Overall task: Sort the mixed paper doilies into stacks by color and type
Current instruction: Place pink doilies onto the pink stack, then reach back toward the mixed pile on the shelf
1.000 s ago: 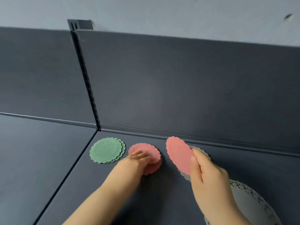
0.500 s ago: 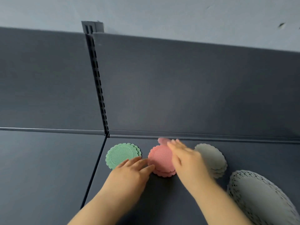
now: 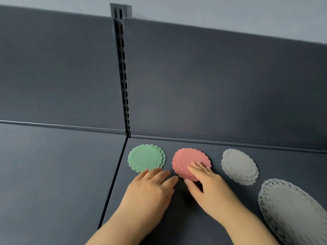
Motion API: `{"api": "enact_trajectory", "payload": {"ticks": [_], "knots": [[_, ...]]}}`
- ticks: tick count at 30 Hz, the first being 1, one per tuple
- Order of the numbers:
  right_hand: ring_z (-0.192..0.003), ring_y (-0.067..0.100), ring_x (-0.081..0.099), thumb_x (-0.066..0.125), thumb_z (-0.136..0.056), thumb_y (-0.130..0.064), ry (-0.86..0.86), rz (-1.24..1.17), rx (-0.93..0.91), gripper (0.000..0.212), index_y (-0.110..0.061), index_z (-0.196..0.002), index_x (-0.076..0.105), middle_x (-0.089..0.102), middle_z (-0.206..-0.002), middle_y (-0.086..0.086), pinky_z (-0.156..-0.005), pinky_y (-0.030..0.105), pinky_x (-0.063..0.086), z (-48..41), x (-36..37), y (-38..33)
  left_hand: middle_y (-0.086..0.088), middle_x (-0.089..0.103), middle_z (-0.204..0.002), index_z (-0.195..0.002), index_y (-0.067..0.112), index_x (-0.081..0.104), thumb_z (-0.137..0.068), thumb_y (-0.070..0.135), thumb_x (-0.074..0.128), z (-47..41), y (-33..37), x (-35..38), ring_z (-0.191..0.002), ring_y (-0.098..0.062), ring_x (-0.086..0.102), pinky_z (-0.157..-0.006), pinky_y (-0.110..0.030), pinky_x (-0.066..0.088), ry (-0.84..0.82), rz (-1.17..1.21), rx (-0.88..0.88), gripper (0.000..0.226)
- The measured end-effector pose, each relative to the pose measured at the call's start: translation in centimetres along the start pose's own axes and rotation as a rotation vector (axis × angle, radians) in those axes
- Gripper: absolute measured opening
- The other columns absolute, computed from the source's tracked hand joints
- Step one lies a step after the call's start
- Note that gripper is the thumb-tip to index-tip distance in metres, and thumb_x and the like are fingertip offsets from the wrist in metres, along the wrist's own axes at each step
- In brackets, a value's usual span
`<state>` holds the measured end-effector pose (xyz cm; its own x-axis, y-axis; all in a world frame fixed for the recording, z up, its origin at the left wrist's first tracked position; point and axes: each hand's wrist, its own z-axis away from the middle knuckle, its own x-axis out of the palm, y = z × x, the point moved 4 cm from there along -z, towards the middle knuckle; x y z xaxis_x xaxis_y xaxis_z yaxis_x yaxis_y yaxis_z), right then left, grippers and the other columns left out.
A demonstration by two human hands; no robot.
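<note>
Three small scalloped stacks lie in a row on the dark shelf: green doilies point(image 3: 146, 157) at the left, pink doilies point(image 3: 188, 160) in the middle, pale grey doilies point(image 3: 238, 166) at the right. A stack of large white lace doilies point(image 3: 292, 211) lies at the lower right. My right hand point(image 3: 207, 184) rests flat with its fingertips on the near edge of the pink stack, holding nothing. Palm down beside it is my left hand point(image 3: 152, 184), fingers spread, just left of the pink stack and below the green one.
The dark blue shelf floor point(image 3: 53, 174) has a seam point(image 3: 115, 177) running just left of the stacks. An upright back panel point(image 3: 212, 85) with a slotted post point(image 3: 123, 76) closes the far side.
My right hand carried a pink doily over and laid it on the pink stack, then flattened on it. The left hand slid back off the pink stack to its left edge.
</note>
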<state>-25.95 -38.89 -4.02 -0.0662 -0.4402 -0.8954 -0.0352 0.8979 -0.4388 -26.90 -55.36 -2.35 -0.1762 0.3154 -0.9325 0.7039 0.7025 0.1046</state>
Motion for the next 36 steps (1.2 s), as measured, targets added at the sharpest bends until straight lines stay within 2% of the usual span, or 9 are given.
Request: {"api": "enact_trajectory", "payload": {"ticks": [6,9,11,15,20,23,26,31,36], "knots": [[-0.125,-0.016,-0.004,0.037,-0.093,-0.046,0.029,0.027,-0.141,0.052,-0.033,-0.142,0.026,0.017,-0.149,-0.02,-0.096,-0.001,-0.011,3.8,-1.8,-0.3,0.008,0.071,-0.099,-0.102,0.026,0.072,-0.066,0.033,0.08,0.6,3.0,-0.3,-0.092,-0.016,0.068,-0.077,-0.031,0.055,-0.002,-0.016,-0.05,0.037],[-0.116,-0.025,-0.017,0.036,-0.094,-0.045,0.032,0.055,-0.181,0.052,-0.033,-0.142,0.024,0.01,-0.142,-0.028,-0.091,-0.005,-0.016,6.0,-3.5,0.7,0.007,0.072,-0.099,-0.102,0.026,0.071,-0.066,0.032,0.08,0.7,6.2,-0.3,-0.091,-0.016,0.069,-0.075,-0.031,0.056,0.01,-0.011,-0.056,0.037],[-0.114,-0.026,-0.019,0.035,-0.094,-0.046,0.036,0.05,-0.184,0.052,-0.034,-0.143,0.022,0.005,-0.136,-0.032,-0.09,-0.005,-0.016,8.0,-4.7,1.8,0.006,0.072,-0.096,-0.1,0.025,0.071,-0.066,0.031,0.08,0.8,8.8,-0.4,-0.089,-0.016,0.069,-0.073,-0.031,0.056,0.025,-0.009,-0.058,0.036],[-0.124,-0.022,-0.009,0.037,-0.092,-0.047,0.078,0.044,-0.177,0.051,-0.035,-0.141,0.026,0.003,-0.135,-0.034,-0.096,-0.002,-0.011,13.8,-7.7,5.4,0.005,0.072,-0.092,-0.098,0.022,0.071,-0.07,0.024,0.074,0.9,15.5,-0.5,-0.084,-0.018,0.069,-0.068,-0.028,0.056,0.078,0.019,-0.045,0.028],[-0.127,-0.02,0.004,0.039,-0.089,-0.048,0.158,0.03,-0.056,0.05,-0.039,-0.138,0.03,0.013,-0.136,-0.035,-0.098,-0.003,-0.003,23.5,-13.1,13.4,0.009,0.07,-0.094,-0.102,0.025,0.07,-0.083,0.031,0.049,0.8,27.2,0.5,-0.084,-0.015,0.067,-0.069,-0.027,0.055,0.053,0.091,0.004,0.028],[-0.13,-0.014,0.018,0.044,-0.087,-0.046,0.223,0.029,0.061,0.049,-0.037,-0.135,0.038,0.028,-0.14,-0.028,-0.104,0.007,0.014,29.3,-15.3,18.4,0.01,0.07,-0.097,-0.103,0.025,0.07,-0.084,0.033,0.043,0.7,33.8,1.5,-0.087,-0.015,0.067,-0.072,-0.027,0.053,0.03,0.122,0.062,0.033],[-0.126,-0.014,0.02,0.042,-0.088,-0.048,0.242,0.046,0.15,0.049,-0.039,-0.136,0.036,0.022,-0.137,-0.032,-0.103,0.01,0.017,34.0,-16.7,21.8,0.009,0.071,-0.095,-0.101,0.025,0.071,-0.082,0.032,0.043,0.7,38.8,2.1,-0.087,-0.016,0.067,-0.072,-0.027,0.053,0.016,0.135,0.112,0.034],[-0.125,-0.015,0.015,0.039,-0.088,-0.049,0.196,0.037,0.2,0.052,-0.041,-0.138,0.028,0.014,-0.135,-0.034,-0.101,0.007,0.013,37.9,-17.7,25.1,0.008,0.07,-0.099,-0.105,0.024,0.069,-0.084,0.032,0.042,-0.2,43.3,2.7,-0.091,-0.018,0.067,-0.074,-0.03,0.055,-0.024,0.154,0.126,0.035],[-0.123,-0.013,0.023,0.046,-0.088,-0.043,0.205,-0.018,0.265,0.049,-0.037,-0.136,0.035,0.026,-0.134,-0.03,-0.101,0.008,0.018,38.5,-17.7,27.6,0.007,0.07,-0.1,-0.106,0.023,0.069,-0.084,0.032,0.04,-2.1,44.9,4.0,-0.091,-0.018,0.066,-0.074,-0.03,0.054,-0.064,0.145,0.124,0.037]]}}
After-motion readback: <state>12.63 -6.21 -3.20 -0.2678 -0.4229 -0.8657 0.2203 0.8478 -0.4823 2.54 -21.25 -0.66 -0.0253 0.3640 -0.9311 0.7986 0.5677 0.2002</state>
